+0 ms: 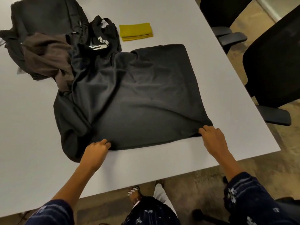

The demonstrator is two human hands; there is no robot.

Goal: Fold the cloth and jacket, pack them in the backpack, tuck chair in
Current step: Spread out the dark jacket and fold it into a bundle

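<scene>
Jacket (138, 98) is spread on the worktop (32, 135), folding barely started. Backpack (47, 18) sits far left, nothing packed, chair (272, 65) still out. Yellow cloth (136, 32) looks folded. Left hand (97, 150) and right hand (212, 137) fingers pinch its near hem.

Soft matt cloths on a smooth matt tabletop.
Gripped at its near hem by the left hand (97, 147) and right hand (211, 135): black jacket (138, 98), thin matt fabric, softly creased. Beyond the grip, to the left: brown garment (47, 57), dull woven cloth, rumpled; black backpack (47, 15), coarse matt textile. Farther off: yellow cloth (136, 31), matt, folded flat. Beneath: white table (32, 159), smooth, faintly sheened.
</scene>
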